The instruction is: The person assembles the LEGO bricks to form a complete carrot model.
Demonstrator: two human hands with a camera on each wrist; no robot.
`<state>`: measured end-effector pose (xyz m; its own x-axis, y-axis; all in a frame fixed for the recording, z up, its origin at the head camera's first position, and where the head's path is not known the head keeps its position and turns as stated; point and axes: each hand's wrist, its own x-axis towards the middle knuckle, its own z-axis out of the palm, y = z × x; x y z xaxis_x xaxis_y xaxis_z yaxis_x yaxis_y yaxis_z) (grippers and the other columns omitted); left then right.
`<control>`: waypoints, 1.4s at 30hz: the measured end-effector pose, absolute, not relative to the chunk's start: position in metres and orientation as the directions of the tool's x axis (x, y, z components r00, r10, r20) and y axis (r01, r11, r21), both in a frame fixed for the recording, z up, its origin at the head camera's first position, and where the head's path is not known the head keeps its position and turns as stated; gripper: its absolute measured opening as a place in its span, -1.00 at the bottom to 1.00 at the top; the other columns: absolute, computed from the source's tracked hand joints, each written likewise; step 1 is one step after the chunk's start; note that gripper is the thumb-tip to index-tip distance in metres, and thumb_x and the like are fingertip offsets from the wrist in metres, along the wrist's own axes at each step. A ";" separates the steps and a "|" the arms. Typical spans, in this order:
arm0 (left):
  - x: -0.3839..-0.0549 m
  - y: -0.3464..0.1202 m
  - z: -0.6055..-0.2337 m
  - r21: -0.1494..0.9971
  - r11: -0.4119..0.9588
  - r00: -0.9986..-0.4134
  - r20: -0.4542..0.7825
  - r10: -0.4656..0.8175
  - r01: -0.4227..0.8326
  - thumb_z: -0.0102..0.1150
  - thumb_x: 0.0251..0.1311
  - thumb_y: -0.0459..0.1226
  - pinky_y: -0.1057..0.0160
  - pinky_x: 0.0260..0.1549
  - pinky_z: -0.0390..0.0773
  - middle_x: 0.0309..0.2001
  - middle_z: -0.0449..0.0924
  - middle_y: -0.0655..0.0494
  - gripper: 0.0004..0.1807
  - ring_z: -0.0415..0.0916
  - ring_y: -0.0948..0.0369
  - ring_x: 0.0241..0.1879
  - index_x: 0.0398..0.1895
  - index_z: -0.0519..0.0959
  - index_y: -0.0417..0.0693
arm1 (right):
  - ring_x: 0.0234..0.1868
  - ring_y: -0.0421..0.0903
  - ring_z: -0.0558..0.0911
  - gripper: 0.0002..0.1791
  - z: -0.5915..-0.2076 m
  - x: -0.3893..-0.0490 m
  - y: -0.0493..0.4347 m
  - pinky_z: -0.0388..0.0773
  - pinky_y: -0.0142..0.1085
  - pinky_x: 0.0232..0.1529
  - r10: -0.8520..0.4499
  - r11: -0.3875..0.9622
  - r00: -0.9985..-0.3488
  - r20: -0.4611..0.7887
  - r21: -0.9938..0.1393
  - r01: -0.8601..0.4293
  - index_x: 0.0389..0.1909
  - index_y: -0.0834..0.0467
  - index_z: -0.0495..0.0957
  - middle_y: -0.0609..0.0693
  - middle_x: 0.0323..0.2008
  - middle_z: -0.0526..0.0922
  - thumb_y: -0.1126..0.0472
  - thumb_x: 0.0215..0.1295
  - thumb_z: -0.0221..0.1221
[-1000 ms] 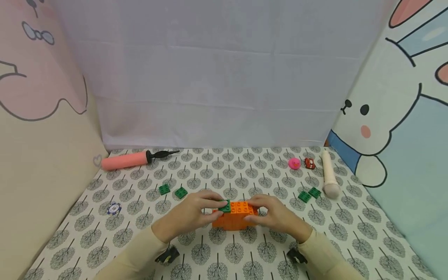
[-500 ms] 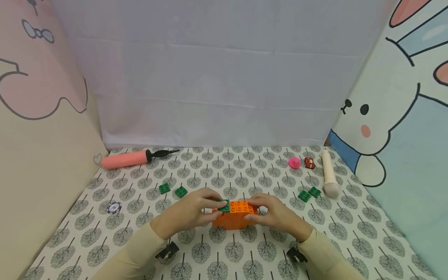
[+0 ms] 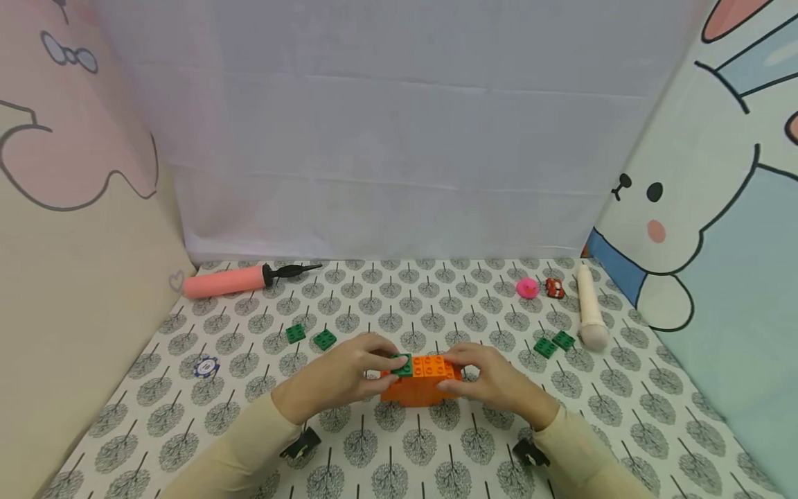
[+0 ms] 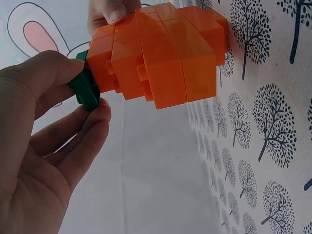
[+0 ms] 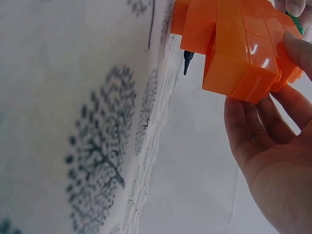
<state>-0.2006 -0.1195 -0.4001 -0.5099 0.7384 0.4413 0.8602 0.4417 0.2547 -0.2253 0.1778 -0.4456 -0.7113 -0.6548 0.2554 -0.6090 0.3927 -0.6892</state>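
An orange building-block structure (image 3: pixel 419 394), wider in its middle layers, stands on the patterned cloth in front of me. My left hand (image 3: pixel 346 371) pinches a flat green block (image 3: pixel 404 367) between thumb and fingers at the left end of its studded top. In the left wrist view this green block (image 4: pixel 87 87) sits slightly tilted against the uppermost orange blocks. My right hand (image 3: pixel 492 378) holds the structure's right side, thumb on the near face and fingers behind; the right wrist view shows the fingers (image 5: pixel 265 117) curled against the stepped orange blocks (image 5: pixel 239 48).
Two green blocks (image 3: pixel 325 339) lie behind my left hand, two more green blocks (image 3: pixel 545 347) at the right. A poker chip (image 3: pixel 206 366) is far left. A pink pump (image 3: pixel 227 282), pink duck (image 3: pixel 527 288), red toy car (image 3: pixel 555 288) and white microphone-shaped thing (image 3: pixel 591 312) lie further back.
The whole head view has shifted slightly. Both hands stay at the orange structure, the left on the green block, with hardly any movement.
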 end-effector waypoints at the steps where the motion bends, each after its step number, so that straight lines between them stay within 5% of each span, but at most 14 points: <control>1: -0.201 -0.119 -0.400 0.256 0.441 -0.510 0.442 0.738 0.860 0.42 0.13 -0.25 0.59 -0.15 0.54 -0.04 0.65 0.02 -0.64 0.58 0.26 -0.15 0.02 0.69 -0.11 | -0.13 -0.22 0.58 -0.55 -0.445 -0.225 0.178 0.63 -0.12 -0.10 -0.654 0.394 -0.713 0.252 -0.690 -0.607 0.15 0.10 0.63 -0.15 -0.04 0.65 -0.01 0.30 0.31; 13: -0.206 -0.125 -0.414 0.263 0.377 -0.459 0.546 0.701 0.888 0.43 0.12 -0.24 0.51 -0.06 0.57 0.01 0.65 0.03 -0.58 0.59 0.22 -0.04 0.07 0.67 -0.11 | -0.12 -0.26 0.58 -0.53 -0.444 -0.223 0.177 0.62 -0.12 -0.08 -0.642 0.419 -0.725 0.247 -0.679 -0.603 0.15 0.04 0.64 -0.26 -0.05 0.64 -0.07 0.29 0.31; 16: -0.208 -0.132 -0.417 0.331 0.409 -0.526 0.525 0.669 0.850 0.37 0.21 -0.15 0.32 0.06 0.60 0.10 0.63 0.05 -0.54 0.58 0.17 0.07 0.16 0.62 -0.06 | -0.11 -0.25 0.58 -0.53 -0.445 -0.223 0.178 0.62 -0.09 -0.07 -0.639 0.426 -0.727 0.251 -0.672 -0.606 0.15 0.05 0.64 -0.24 -0.04 0.64 -0.07 0.29 0.31; 21: -0.220 -0.156 -0.423 0.459 0.604 -0.759 0.398 0.516 0.651 0.24 0.32 -0.05 0.04 0.21 0.51 0.20 0.58 0.11 -0.57 0.51 0.08 0.22 0.18 0.62 0.00 | -0.08 -0.24 0.58 -0.50 -0.446 -0.223 0.179 0.61 -0.06 -0.02 -0.630 0.444 -0.737 0.245 -0.665 -0.601 0.16 0.08 0.63 -0.20 -0.01 0.64 -0.10 0.28 0.30; 26: -0.237 -0.184 -0.442 0.460 0.775 -0.901 0.260 0.348 0.433 0.30 0.28 -0.14 -0.13 0.26 0.42 0.26 0.51 -0.07 -0.53 0.42 -0.10 0.27 0.23 0.57 -0.07 | -0.07 -0.23 0.58 -0.47 -0.445 -0.222 0.178 0.62 -0.06 -0.02 -0.629 0.447 -0.742 0.232 -0.673 -0.590 0.17 0.10 0.62 -0.17 0.01 0.64 -0.10 0.28 0.31; 35: -0.249 -0.204 -0.461 0.466 0.854 -0.973 0.105 0.207 0.232 0.33 0.23 -0.17 -0.27 0.29 0.30 0.30 0.43 -0.25 -0.43 0.33 -0.21 0.31 0.29 0.50 -0.14 | -0.06 -0.22 0.58 -0.44 -0.443 -0.221 0.178 0.61 -0.07 0.00 -0.625 0.456 -0.747 0.227 -0.671 -0.585 0.17 0.14 0.62 -0.16 0.01 0.65 -0.12 0.27 0.31; 39: -0.251 -0.207 -0.462 0.476 0.852 -0.975 0.084 0.205 0.220 0.33 0.19 -0.22 -0.11 0.01 0.58 0.19 0.51 -0.26 -0.46 0.52 -0.08 0.03 0.24 0.54 -0.20 | -0.05 -0.22 0.58 -0.44 -0.443 -0.221 0.178 0.61 -0.06 0.01 -0.622 0.462 -0.750 0.226 -0.667 -0.585 0.17 0.14 0.62 -0.15 0.02 0.65 -0.12 0.26 0.31; 42: -0.252 -0.209 -0.464 0.479 0.850 -0.975 0.070 0.212 0.219 0.33 0.18 -0.26 0.17 -0.29 0.59 0.05 0.58 -0.17 -0.50 0.49 0.12 -0.21 0.20 0.56 -0.23 | -0.05 -0.22 0.58 -0.43 -0.443 -0.220 0.177 0.61 -0.05 0.01 -0.622 0.464 -0.752 0.220 -0.670 -0.580 0.17 0.14 0.62 -0.14 0.02 0.65 -0.13 0.26 0.32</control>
